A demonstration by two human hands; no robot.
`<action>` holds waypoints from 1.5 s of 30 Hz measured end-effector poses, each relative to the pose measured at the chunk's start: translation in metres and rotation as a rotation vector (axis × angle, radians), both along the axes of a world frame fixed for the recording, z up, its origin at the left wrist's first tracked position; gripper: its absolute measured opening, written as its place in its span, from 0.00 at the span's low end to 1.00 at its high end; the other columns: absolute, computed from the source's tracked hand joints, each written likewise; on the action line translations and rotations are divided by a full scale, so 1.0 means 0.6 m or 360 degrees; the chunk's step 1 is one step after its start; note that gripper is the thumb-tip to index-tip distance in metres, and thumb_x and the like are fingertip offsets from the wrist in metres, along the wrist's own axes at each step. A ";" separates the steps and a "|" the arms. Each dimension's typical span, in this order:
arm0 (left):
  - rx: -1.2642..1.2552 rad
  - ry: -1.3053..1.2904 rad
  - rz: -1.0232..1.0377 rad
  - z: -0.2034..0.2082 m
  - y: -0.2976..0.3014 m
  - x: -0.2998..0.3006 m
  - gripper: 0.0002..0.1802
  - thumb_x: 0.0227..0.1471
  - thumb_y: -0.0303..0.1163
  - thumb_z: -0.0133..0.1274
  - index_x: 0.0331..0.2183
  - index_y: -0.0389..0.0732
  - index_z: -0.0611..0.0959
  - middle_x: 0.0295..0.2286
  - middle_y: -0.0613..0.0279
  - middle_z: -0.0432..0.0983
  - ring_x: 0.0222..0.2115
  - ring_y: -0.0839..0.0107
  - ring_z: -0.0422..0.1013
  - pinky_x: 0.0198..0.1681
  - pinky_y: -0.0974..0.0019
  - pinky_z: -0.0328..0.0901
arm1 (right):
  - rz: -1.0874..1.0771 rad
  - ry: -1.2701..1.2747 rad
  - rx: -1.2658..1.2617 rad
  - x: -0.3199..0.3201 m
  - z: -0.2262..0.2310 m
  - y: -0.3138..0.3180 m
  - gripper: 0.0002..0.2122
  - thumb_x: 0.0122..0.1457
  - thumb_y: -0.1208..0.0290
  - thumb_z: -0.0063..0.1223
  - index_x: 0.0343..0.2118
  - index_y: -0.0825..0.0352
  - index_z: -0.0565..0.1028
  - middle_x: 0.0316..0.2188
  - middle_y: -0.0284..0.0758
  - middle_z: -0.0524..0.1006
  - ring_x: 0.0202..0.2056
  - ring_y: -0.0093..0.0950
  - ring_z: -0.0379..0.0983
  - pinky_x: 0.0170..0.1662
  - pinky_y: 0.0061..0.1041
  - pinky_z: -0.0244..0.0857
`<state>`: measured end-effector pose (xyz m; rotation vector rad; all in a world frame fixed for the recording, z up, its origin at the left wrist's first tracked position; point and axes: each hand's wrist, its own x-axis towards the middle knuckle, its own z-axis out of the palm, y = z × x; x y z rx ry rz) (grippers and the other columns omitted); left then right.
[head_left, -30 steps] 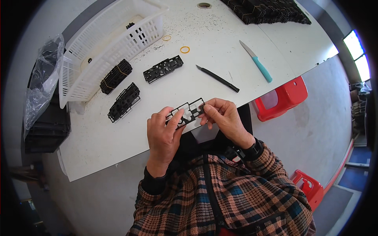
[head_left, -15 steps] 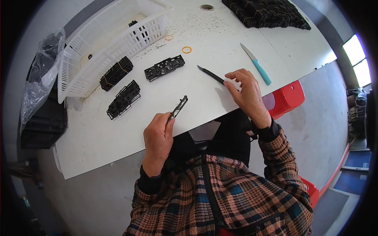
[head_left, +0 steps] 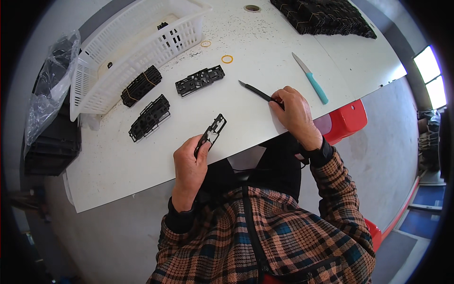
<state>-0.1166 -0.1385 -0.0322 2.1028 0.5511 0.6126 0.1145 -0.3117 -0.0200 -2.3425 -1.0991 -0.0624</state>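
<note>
In my left hand (head_left: 190, 161), near the table's front edge, is a thin black plastic frame (head_left: 216, 128) with cut-out openings, pinched between thumb and fingers and tilted up. My right hand (head_left: 295, 113) has its fingers closed round the handle end of a black-handled craft knife (head_left: 257, 91), whose blade points to the far left. To the right of it lies a knife with a turquoise handle (head_left: 317, 87). Beyond my left hand lie two stacks of similar black frames, one nearer (head_left: 149, 118) and one farther right (head_left: 200, 81).
A banded bundle of black parts (head_left: 141, 86) lies against a white plastic basket (head_left: 137, 52). Two rubber bands (head_left: 227, 59), a tape roll (head_left: 252, 8) and dark scraps are farther back. A large pile of black parts (head_left: 326, 16) covers the far right. A red stool (head_left: 349, 120) stands beside the table.
My right hand has closed its fingers on the craft knife's handle. My left hand has turned the black frame so that more of its flat side shows.
</note>
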 end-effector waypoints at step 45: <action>0.0282 0.0147 0.0031 0.023 -0.012 0.009 0.10 0.53 0.22 0.53 0.39 0.33 0.78 0.29 0.50 0.75 0.28 0.52 0.73 0.32 0.59 0.67 | 0.0474 -0.0007 -0.0380 -0.129 0.023 0.002 0.30 0.55 0.83 0.48 0.62 0.54 0.63 0.22 0.37 0.70 0.21 0.32 0.70 0.27 0.31 0.68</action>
